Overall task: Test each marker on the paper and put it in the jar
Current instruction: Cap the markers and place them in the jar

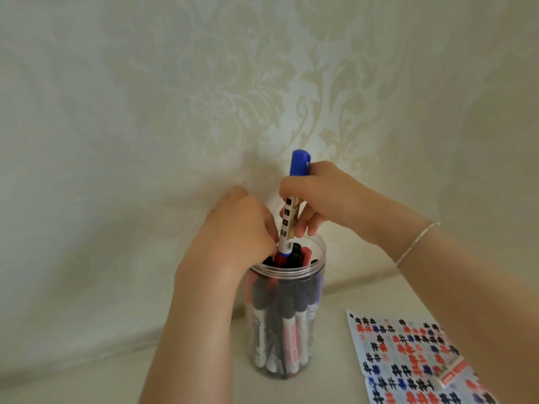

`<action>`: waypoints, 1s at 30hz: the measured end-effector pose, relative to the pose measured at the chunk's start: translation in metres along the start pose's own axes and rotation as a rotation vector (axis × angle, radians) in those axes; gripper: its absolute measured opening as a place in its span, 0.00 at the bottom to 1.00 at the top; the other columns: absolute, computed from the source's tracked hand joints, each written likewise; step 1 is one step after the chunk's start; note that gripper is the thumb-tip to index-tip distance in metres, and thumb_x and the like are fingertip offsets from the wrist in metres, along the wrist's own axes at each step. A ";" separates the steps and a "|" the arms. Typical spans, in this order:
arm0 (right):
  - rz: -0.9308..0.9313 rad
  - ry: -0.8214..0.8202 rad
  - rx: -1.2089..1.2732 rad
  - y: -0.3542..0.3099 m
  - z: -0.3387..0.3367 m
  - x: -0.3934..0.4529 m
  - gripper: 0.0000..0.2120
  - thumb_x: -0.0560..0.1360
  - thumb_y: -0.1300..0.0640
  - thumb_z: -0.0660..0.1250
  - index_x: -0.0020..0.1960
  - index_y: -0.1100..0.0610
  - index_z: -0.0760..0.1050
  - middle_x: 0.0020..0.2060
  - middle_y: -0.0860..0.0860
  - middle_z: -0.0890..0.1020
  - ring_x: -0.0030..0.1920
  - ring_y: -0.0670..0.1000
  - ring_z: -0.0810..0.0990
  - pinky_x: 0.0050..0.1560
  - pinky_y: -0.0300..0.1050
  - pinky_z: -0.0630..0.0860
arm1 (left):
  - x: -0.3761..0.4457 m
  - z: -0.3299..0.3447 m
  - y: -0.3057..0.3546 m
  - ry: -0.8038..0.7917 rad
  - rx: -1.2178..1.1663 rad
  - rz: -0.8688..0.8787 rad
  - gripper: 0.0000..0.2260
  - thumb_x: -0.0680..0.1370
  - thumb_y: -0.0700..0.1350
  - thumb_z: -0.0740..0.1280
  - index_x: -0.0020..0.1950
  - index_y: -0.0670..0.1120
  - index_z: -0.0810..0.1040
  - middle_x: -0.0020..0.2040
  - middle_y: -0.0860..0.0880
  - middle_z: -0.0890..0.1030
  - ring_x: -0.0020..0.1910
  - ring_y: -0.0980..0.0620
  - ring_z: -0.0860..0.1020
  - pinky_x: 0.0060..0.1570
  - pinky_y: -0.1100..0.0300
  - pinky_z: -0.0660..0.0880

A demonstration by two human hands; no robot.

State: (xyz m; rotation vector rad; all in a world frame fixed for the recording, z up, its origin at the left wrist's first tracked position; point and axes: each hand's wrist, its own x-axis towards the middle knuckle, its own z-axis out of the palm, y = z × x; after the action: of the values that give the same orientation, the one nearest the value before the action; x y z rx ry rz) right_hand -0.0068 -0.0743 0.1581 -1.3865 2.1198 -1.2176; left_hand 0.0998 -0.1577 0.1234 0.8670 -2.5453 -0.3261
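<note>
Blue-capped marker going into your jar

Nearest you, the marked paper (408, 357) lies right of the clear jar (287, 322) — packed with markers. Your left hand (239, 225) curls at the rim, fingers touching the blue-capped marker (293, 205); your right hand (326, 196) pinches its barrel, tip-down at the jar's mouth — before the patterned wall (262, 83).

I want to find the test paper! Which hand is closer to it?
Right. The right hand holds the blue marker above the jar, on the side where the paper lies. The left hand is at the jar's far side.
</note>
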 end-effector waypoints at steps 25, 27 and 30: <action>-0.151 -0.258 -0.914 -0.003 0.015 -0.005 0.09 0.73 0.61 0.66 0.52 0.56 0.79 0.36 0.51 0.75 0.37 0.51 0.74 0.32 0.40 0.68 | 0.000 0.009 0.012 -0.235 0.113 -0.149 0.09 0.75 0.42 0.63 0.35 0.45 0.68 0.41 0.42 0.78 0.41 0.44 0.76 0.40 0.57 0.70; -0.160 -0.267 -1.054 0.002 0.026 -0.007 0.13 0.75 0.58 0.62 0.57 0.55 0.79 0.35 0.50 0.74 0.37 0.52 0.73 0.34 0.43 0.69 | -0.001 0.009 0.011 -0.212 0.138 -0.128 0.08 0.76 0.44 0.62 0.36 0.46 0.70 0.43 0.43 0.79 0.39 0.46 0.72 0.41 0.58 0.70; -0.055 -0.264 -0.830 -0.004 0.015 -0.006 0.11 0.76 0.58 0.62 0.55 0.59 0.77 0.42 0.53 0.82 0.43 0.54 0.78 0.34 0.40 0.70 | -0.001 0.009 0.008 -0.176 0.136 -0.140 0.08 0.75 0.42 0.63 0.36 0.45 0.70 0.34 0.45 0.73 0.38 0.46 0.72 0.40 0.57 0.70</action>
State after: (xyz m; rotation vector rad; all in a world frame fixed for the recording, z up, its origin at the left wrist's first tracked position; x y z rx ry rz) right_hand 0.0081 -0.0768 0.1517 -1.7846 2.4924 -0.0929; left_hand 0.0915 -0.1500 0.1178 1.1167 -2.7000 -0.2853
